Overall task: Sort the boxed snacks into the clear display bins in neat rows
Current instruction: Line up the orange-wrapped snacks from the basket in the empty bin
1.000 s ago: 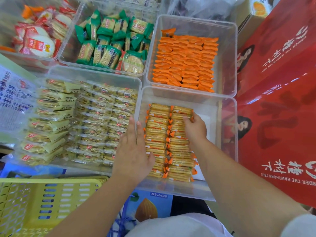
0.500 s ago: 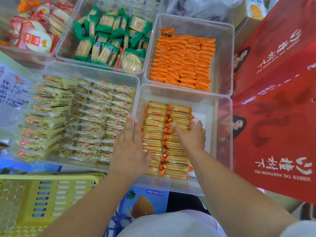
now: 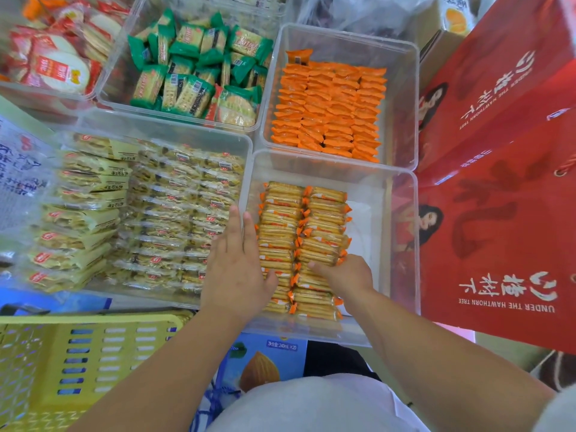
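2 rows of cracker packs [image 3: 282,219] lie in the near clear bin [image 3: 402,260]. The left hand [image 3: 237,269] lies flat, fingers straight over the bin's left wall, thumb touching the left row. The right hand [image 3: 346,272] rests on the right row, fingers hidden, so its grip cannot be told.

Clear glossy plastic bin [image 3: 402,244], shiny film-wrapped cracker packets [image 3: 280,235], glossy red paper bag [image 3: 498,213], yellow plastic basket [image 3: 93,353].

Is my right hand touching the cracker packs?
Touching. Head view: the right hand lies on the cracker packs, fingers curled onto the right row.
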The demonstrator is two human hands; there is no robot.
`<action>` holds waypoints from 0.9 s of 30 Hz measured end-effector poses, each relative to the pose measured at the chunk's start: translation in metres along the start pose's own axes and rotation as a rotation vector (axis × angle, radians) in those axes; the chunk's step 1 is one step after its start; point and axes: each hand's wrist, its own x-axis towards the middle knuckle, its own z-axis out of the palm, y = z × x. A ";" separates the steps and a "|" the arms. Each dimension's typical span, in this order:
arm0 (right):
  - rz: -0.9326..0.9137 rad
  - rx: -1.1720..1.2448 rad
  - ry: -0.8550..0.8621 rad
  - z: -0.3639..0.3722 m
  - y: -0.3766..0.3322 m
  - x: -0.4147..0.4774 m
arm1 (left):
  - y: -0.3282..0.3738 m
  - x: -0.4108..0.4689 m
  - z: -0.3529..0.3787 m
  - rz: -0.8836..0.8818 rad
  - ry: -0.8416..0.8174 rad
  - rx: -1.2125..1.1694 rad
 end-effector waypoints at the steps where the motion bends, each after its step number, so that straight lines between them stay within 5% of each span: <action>1: -0.008 -0.013 -0.010 0.000 0.002 0.000 | 0.000 0.000 0.000 0.001 0.000 -0.001; 13: -0.133 -0.232 -0.016 0.005 -0.004 -0.003 | 0.000 0.000 -0.001 0.008 -0.009 0.006; 22: 0.033 -0.006 0.103 -0.014 -0.011 0.004 | -0.001 0.001 0.000 0.004 -0.004 -0.010; 27: -0.155 -0.073 0.183 -0.012 -0.014 0.013 | -0.001 0.001 -0.001 0.005 -0.010 0.001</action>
